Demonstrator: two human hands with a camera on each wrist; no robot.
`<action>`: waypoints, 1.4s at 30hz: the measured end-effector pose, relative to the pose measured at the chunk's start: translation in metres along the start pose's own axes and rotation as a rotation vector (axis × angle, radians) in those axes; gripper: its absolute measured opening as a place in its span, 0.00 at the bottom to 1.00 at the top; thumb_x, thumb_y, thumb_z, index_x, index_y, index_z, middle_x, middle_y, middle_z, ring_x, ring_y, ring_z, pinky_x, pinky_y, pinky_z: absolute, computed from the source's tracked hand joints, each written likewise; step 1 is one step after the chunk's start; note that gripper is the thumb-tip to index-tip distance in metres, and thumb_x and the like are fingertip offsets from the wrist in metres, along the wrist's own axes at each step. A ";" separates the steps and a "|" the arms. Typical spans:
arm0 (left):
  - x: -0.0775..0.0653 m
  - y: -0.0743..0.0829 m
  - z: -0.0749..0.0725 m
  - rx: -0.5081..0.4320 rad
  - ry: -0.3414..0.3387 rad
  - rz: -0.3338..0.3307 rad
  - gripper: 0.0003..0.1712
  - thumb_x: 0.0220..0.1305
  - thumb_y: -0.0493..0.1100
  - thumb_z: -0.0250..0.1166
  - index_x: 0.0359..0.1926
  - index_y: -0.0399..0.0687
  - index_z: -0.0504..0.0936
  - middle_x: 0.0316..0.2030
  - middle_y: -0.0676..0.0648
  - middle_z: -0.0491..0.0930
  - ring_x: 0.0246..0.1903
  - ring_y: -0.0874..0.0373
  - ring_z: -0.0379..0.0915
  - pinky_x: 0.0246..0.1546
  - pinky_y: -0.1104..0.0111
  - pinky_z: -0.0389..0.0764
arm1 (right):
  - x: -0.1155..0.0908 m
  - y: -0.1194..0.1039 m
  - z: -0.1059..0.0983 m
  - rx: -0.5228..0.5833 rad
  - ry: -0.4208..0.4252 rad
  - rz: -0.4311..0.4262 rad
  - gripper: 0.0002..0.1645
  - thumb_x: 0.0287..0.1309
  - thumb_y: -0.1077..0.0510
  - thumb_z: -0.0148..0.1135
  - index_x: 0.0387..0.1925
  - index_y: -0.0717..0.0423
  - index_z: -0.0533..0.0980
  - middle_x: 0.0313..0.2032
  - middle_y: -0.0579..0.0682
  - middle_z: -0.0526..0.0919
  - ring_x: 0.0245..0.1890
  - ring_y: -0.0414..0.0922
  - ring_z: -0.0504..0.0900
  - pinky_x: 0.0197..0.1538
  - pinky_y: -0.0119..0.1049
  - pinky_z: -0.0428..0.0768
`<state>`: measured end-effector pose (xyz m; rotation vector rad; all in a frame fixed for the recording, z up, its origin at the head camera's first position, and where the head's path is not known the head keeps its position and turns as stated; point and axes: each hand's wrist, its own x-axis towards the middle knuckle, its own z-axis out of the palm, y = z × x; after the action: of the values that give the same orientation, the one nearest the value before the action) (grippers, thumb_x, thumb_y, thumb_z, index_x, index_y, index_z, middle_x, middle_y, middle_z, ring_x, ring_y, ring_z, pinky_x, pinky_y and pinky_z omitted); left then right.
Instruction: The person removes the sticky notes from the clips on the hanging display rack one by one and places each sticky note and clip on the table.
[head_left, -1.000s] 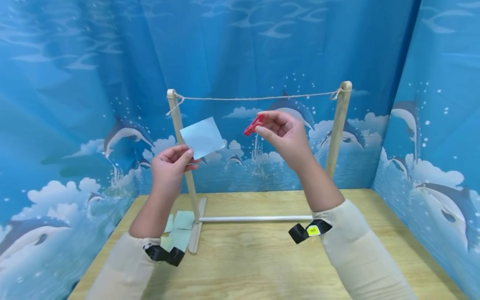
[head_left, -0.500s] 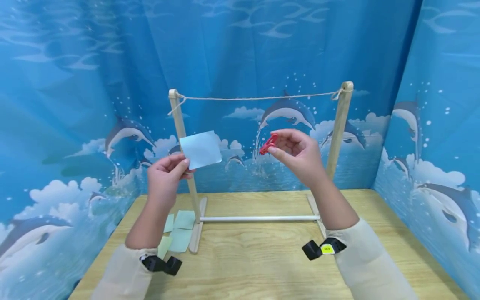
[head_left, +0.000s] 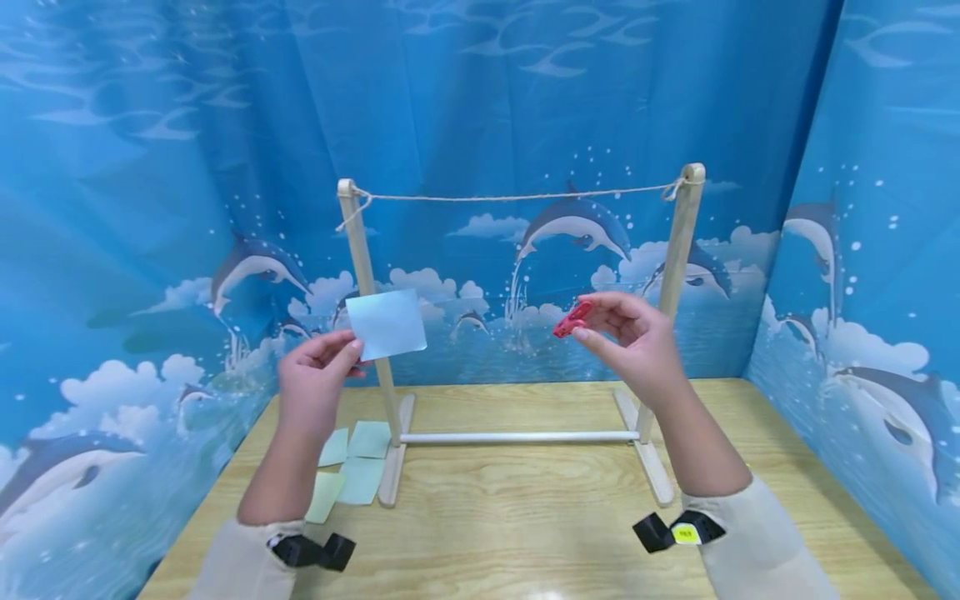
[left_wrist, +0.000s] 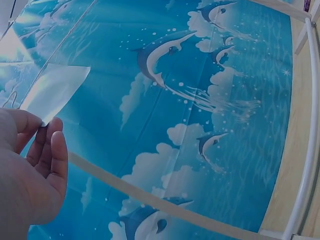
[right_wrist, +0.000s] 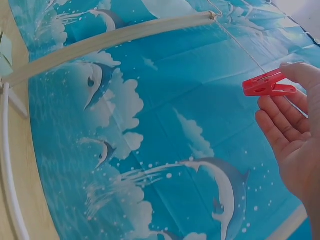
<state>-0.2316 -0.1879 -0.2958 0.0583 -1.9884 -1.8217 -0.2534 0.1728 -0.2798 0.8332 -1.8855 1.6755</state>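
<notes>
My left hand (head_left: pixel 317 375) pinches a light blue paper square (head_left: pixel 387 325) by its lower left corner, in front of the frame's left post. The same paper (left_wrist: pixel 59 89) shows between thumb and fingers in the left wrist view. On the other side, my right hand (head_left: pixel 637 346) holds a red clothespin (head_left: pixel 573 319) between thumb and fingertips, its nose pointing left. In the right wrist view the clothespin (right_wrist: pixel 269 84) looks closed, with nothing in its mouth. Both hands are below the string (head_left: pixel 510 198), which bears nothing.
A wooden frame with a left post (head_left: pixel 362 250), a right post (head_left: pixel 681 242) and a white bottom bar (head_left: pixel 517 437) stands on the wooden table (head_left: pixel 510 533). Several pale green and yellow paper squares (head_left: pixel 362 481) lie beside its left foot. Blue dolphin-print curtains (head_left: pixel 480 100) surround the table.
Both hands have come down and moved apart, the left one with the paper to the left, the right one with the clothespin to the right. Both grips look unchanged.
</notes>
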 end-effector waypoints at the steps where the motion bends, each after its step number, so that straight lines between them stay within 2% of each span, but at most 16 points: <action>1: -0.001 -0.001 -0.002 0.007 0.000 -0.004 0.18 0.65 0.48 0.66 0.50 0.41 0.83 0.46 0.45 0.82 0.37 0.55 0.82 0.38 0.72 0.84 | -0.003 0.001 -0.002 -0.002 0.002 0.008 0.19 0.56 0.72 0.65 0.51 0.72 0.76 0.42 0.53 0.82 0.41 0.45 0.82 0.50 0.30 0.81; 9: -0.008 -0.008 -0.017 0.028 -0.001 -0.016 0.18 0.65 0.46 0.66 0.50 0.38 0.82 0.40 0.50 0.83 0.34 0.59 0.82 0.38 0.72 0.84 | -0.030 0.003 -0.018 0.025 0.067 0.133 0.20 0.58 0.70 0.66 0.52 0.70 0.75 0.42 0.51 0.83 0.42 0.44 0.82 0.46 0.29 0.82; 15: -0.011 -0.015 -0.027 0.070 -0.004 -0.014 0.19 0.65 0.48 0.66 0.51 0.39 0.82 0.39 0.50 0.83 0.34 0.58 0.81 0.38 0.72 0.84 | -0.049 0.007 -0.032 0.017 0.106 0.140 0.20 0.58 0.73 0.63 0.53 0.70 0.75 0.42 0.51 0.83 0.42 0.42 0.82 0.45 0.27 0.82; 20: -0.013 -0.020 -0.034 0.023 0.030 -0.030 0.18 0.64 0.47 0.67 0.49 0.39 0.83 0.37 0.51 0.84 0.32 0.58 0.81 0.35 0.73 0.84 | -0.058 0.012 -0.042 0.027 0.132 0.166 0.20 0.59 0.73 0.62 0.54 0.70 0.75 0.43 0.49 0.83 0.43 0.41 0.81 0.45 0.25 0.81; 30: -0.021 -0.036 -0.046 0.082 0.038 -0.154 0.21 0.66 0.49 0.65 0.54 0.40 0.79 0.41 0.53 0.81 0.35 0.60 0.80 0.38 0.75 0.83 | -0.079 0.020 -0.064 0.111 0.195 0.208 0.17 0.60 0.74 0.60 0.52 0.72 0.74 0.41 0.47 0.84 0.42 0.39 0.82 0.44 0.25 0.82; 36: -0.025 -0.049 -0.052 0.007 0.061 -0.187 0.21 0.65 0.46 0.65 0.54 0.38 0.78 0.41 0.50 0.78 0.34 0.60 0.83 0.41 0.73 0.83 | -0.092 0.023 -0.074 0.147 0.235 0.205 0.17 0.60 0.76 0.58 0.51 0.72 0.74 0.41 0.48 0.84 0.40 0.39 0.82 0.44 0.25 0.81; 42: -0.027 -0.057 -0.059 -0.042 0.102 -0.217 0.19 0.63 0.41 0.67 0.53 0.38 0.79 0.42 0.50 0.79 0.39 0.62 0.81 0.41 0.71 0.83 | -0.104 0.029 -0.083 0.203 0.282 0.213 0.16 0.60 0.78 0.56 0.50 0.70 0.75 0.42 0.49 0.83 0.41 0.40 0.81 0.45 0.25 0.81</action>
<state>-0.2017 -0.2420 -0.3563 0.3597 -1.9348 -1.9496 -0.2052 0.2694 -0.3617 0.4491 -1.6775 2.0208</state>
